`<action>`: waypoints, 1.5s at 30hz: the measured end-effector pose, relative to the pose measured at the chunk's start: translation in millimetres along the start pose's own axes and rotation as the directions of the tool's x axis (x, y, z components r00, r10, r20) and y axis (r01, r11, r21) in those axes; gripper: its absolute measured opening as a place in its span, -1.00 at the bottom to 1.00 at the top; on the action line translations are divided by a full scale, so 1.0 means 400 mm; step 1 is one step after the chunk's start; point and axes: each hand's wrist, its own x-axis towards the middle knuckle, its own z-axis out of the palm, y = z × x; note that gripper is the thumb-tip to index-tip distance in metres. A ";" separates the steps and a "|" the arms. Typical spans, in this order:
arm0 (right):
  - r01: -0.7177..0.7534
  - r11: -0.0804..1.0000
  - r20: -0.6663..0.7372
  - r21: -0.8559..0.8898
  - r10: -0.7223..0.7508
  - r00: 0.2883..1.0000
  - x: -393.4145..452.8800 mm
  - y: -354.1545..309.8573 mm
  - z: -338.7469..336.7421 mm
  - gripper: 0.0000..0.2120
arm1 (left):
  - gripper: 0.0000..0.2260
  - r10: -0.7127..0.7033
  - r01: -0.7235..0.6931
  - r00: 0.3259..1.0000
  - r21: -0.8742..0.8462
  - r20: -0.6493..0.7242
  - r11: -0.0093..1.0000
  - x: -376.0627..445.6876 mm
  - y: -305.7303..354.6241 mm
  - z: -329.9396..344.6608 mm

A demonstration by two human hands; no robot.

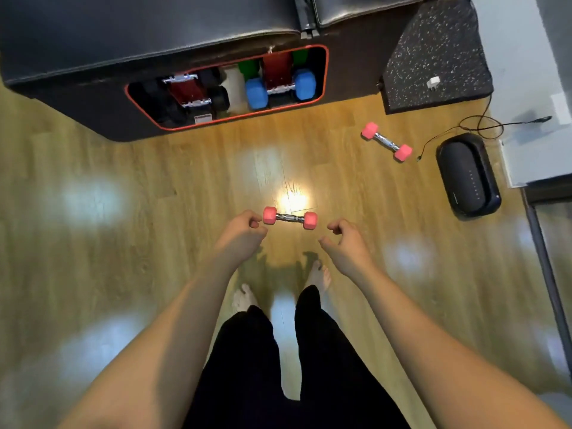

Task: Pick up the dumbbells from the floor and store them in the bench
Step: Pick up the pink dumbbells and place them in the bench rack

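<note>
A pink dumbbell [290, 218] with a chrome handle lies on the wooden floor just ahead of my feet. My left hand [244, 232] hovers by its left end, fingers loosely curled and holding nothing. My right hand [348, 243] hangs to the right of its other end, thumb and fingers apart and empty. A second pink dumbbell [387, 141] lies on the floor further away to the right. The black bench [77, 97] stands at the top, its red-rimmed storage opening [322, 99] facing me. Inside it are a blue dumbbell [280, 88], a black and red one [188, 91] and green ones.
A speckled black rubber block [433, 57] with a white plug [432, 82] on it sits right of the bench. A black oval device [467, 176] and a loose cable [478, 125] lie at the right. My bare feet [318, 275] stand on the wooden floor [93, 243].
</note>
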 end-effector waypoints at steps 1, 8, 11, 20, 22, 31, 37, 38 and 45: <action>-0.020 1.000 0.012 -0.015 0.020 1.000 0.042 0.025 0.018 -0.70 | -0.85 -0.005 0.005 1.000 -0.005 -0.016 1.000 0.044 -0.009 0.019; -0.190 0.980 0.017 -0.060 0.192 0.981 0.382 0.270 0.209 -0.55 | -0.91 -0.035 0.024 0.997 0.162 0.065 0.986 0.379 -0.198 0.231; -0.251 0.959 0.002 -0.134 0.253 0.967 0.534 0.387 0.323 -0.58 | -0.78 -0.083 0.058 0.993 0.248 0.089 0.967 0.536 -0.326 0.346; -0.430 0.897 0.004 -0.097 0.433 0.901 0.878 0.628 0.584 -0.33 | -0.58 -0.186 0.169 0.981 0.250 0.045 0.953 0.943 -0.552 0.565; -0.452 0.887 0.007 -0.097 0.455 0.891 0.924 0.661 0.625 -0.31 | -0.52 -0.210 0.197 0.977 0.224 0.036 0.954 0.998 -0.573 0.585; -0.401 0.915 -0.060 -0.049 0.398 0.915 0.987 0.711 0.689 -0.40 | -0.46 -0.257 0.227 0.964 0.289 0.070 0.930 1.064 -0.578 0.646; -0.301 0.952 -0.124 0.054 0.306 0.944 1.004 0.589 0.599 -0.46 | -0.49 -0.195 0.196 0.981 0.141 -0.019 0.970 1.072 -0.485 0.535; -0.275 0.959 -0.124 0.062 0.281 0.952 1.016 0.548 0.568 -0.47 | -0.50 -0.185 0.186 0.982 0.121 -0.027 0.975 1.080 -0.457 0.503; -0.083 0.995 -0.154 0.055 0.091 0.984 1.212 0.219 0.318 -0.45 | -0.47 0.015 -0.028 0.983 -0.067 -0.185 0.997 1.178 -0.172 0.210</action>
